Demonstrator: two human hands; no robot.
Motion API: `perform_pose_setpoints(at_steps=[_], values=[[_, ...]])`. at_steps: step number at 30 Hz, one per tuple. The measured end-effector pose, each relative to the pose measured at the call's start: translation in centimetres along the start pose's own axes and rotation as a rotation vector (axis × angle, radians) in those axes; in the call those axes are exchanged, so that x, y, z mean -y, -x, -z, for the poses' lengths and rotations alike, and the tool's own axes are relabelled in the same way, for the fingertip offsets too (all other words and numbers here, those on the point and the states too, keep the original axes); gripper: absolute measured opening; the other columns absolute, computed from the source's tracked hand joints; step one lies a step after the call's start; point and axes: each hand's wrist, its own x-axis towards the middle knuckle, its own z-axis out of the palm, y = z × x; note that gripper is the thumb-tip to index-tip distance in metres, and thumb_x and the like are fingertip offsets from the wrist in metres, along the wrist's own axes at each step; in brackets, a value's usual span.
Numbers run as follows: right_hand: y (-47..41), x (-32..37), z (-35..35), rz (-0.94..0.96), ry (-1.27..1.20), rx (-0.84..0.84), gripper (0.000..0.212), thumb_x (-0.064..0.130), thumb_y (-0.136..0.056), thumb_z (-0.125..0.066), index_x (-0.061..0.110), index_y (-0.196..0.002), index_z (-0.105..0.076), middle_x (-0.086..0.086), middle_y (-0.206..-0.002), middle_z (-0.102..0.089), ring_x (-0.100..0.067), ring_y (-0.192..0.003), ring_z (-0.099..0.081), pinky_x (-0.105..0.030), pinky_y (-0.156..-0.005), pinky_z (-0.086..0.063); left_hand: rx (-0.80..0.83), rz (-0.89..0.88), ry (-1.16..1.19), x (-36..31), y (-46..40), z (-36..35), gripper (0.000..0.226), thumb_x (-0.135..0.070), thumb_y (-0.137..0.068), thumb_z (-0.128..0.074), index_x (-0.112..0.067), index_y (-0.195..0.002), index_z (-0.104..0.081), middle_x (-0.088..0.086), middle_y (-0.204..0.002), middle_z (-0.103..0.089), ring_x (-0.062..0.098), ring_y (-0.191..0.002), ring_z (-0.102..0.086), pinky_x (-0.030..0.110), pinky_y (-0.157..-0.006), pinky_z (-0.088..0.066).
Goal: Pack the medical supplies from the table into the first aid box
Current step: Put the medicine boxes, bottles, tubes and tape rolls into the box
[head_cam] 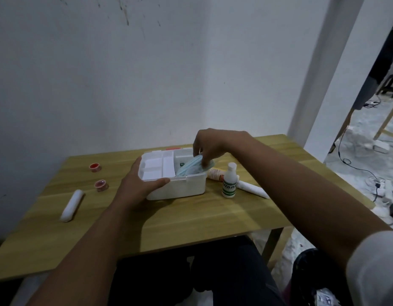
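Your right hand [210, 144] reaches down from 1 o'clock into the open first aid box [175, 186], fingertips pinched on a pale blue face mask [192, 165] that lies crumpled, soft and pleated, in the box's right compartment, directly beneath the hand. Your left hand [139, 184] is clamped on the box's near-left corner at 7 o'clock, thumb laid along the front rim, fingers wrapped round the left wall. The box is white, smooth moulded plastic with rounded corners; a white divided tray [157, 165] sits in its left half.

On the wood-grain tabletop [191, 217], at 3 o'clock just beside the box, a small white plastic bottle [229, 181] with a green-striped label stands upright. Behind it lies a cream tube [215, 174] with orange print, and to its right a white rolled bandage [253, 189] lies slantwise. Well apart at 9 o'clock lie two small round red-topped tape rolls [94, 167] [100, 185] and, nearer you, a second white cylindrical bandage roll [72, 205], soft and fibrous in look.
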Motion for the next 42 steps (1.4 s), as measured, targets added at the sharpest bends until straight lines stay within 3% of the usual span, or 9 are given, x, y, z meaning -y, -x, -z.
perform_pose_setpoints(at_steps=[5,9,14,20,24,29,32,35,42], values=[[-1.8,1.6,-1.3,-0.012,-0.096,0.055,0.042,0.012,-0.074,-0.09,0.013,-0.114,-0.077,-0.005,-0.108,-0.073,-0.021,-0.09,-0.073,-0.026,-0.063,-0.061,-0.001,-0.006,-0.025,0.2,-0.4,-0.2,0.112,-0.05,-0.071,-0.091,-0.037,-0.161,-0.027,-0.002,-0.159,-0.044,0.026,-0.138,-0.047,0.038,-0.087,-0.049],[-2.9,2.3,-3.5,0.003,-0.122,0.014,0.033,0.017,-0.078,-0.087,0.016,-0.111,-0.079,-0.002,-0.107,-0.075,-0.02,-0.095,-0.072,-0.031,-0.073,-0.062,0.011,-0.011,-0.023,0.6,-0.3,-0.2,0.115,-0.055,-0.067,-0.092,-0.037,-0.161,-0.028,-0.003,-0.158,-0.046,0.026,-0.137,-0.048,0.039,-0.088,-0.051],[-3.4,2.2,-4.3,-0.031,-0.179,0.02,0.026,0.022,-0.082,-0.085,0.016,-0.108,-0.081,0.002,-0.096,-0.077,-0.018,-0.088,-0.074,-0.021,-0.062,-0.051,0.009,-0.019,-0.027,0.5,-0.4,-0.1,0.115,-0.054,-0.068,-0.092,-0.037,-0.162,-0.026,-0.002,-0.158,-0.045,0.026,-0.137,-0.048,0.041,-0.092,-0.052],[-4.2,3.3,-5.2,-0.074,-0.139,0.015,0.019,0.026,-0.078,-0.086,0.011,-0.086,-0.077,-0.004,-0.085,-0.075,-0.022,-0.082,-0.075,-0.038,-0.078,-0.065,0.01,-0.032,-0.029,0.7,-0.5,0.0,0.116,-0.058,-0.065,-0.092,-0.039,-0.16,-0.028,-0.005,-0.155,-0.048,0.024,-0.134,-0.049,0.04,-0.092,-0.053],[-3.6,2.9,-4.7,-0.074,-0.279,0.09,0.021,0.024,-0.088,-0.079,0.007,-0.101,-0.079,-0.008,-0.099,-0.077,-0.024,-0.087,-0.077,-0.038,-0.077,-0.065,0.014,-0.018,-0.041,0.9,-0.6,0.1,0.124,-0.067,-0.059,-0.09,-0.04,-0.161,-0.026,-0.006,-0.156,-0.047,0.023,-0.134,-0.049,0.04,-0.091,-0.053],[-1.9,-0.1,-2.5,-0.086,-0.43,-0.134,0.016,0.01,-0.096,-0.069,0.003,-0.109,-0.076,-0.012,-0.097,-0.077,-0.019,-0.076,-0.078,-0.022,-0.056,-0.059,0.023,0.003,-0.006,1.1,-0.6,0.3,0.128,-0.073,-0.053,-0.09,-0.043,-0.16,-0.027,-0.01,-0.154,-0.049,0.021,-0.132,-0.051,0.042,-0.092,-0.055],[-1.1,-3.2,-1.7,-0.184,-0.37,-0.219,0.015,0.009,-0.093,-0.068,0.006,-0.104,-0.078,-0.013,-0.091,-0.079,-0.023,-0.079,-0.078,-0.027,-0.058,-0.061,0.02,0.009,0.012,1.2,-0.7,0.4,0.13,-0.076,-0.049,-0.09,-0.044,-0.159,-0.029,-0.013,-0.15,-0.052,0.02,-0.13,-0.053,0.044,-0.097,-0.055],[-0.6,-5.0,-1.9,-0.334,-0.243,-0.112,0.018,0.016,-0.087,-0.078,0.004,-0.1,-0.078,-0.013,-0.085,-0.078,-0.026,-0.077,-0.077,-0.035,-0.065,-0.064,0.021,0.001,0.007,1.2,-0.7,0.3,0.128,-0.074,-0.051,-0.091,-0.044,-0.159,-0.029,-0.013,-0.151,-0.051,0.02,-0.131,-0.052,0.044,-0.098,-0.055],[0.4,-6.2,-3.0,-0.504,-0.221,0.179,0.036,0.022,-0.083,-0.085,0.004,-0.111,-0.073,-0.005,-0.085,-0.072,-0.02,-0.079,-0.074,-0.032,-0.065,-0.06,0.026,-0.016,0.023,1.4,-0.7,0.5,0.128,-0.078,-0.047,-0.09,-0.047,-0.157,-0.032,-0.017,-0.147,-0.054,0.018,-0.129,-0.055,0.046,-0.1,-0.055]])
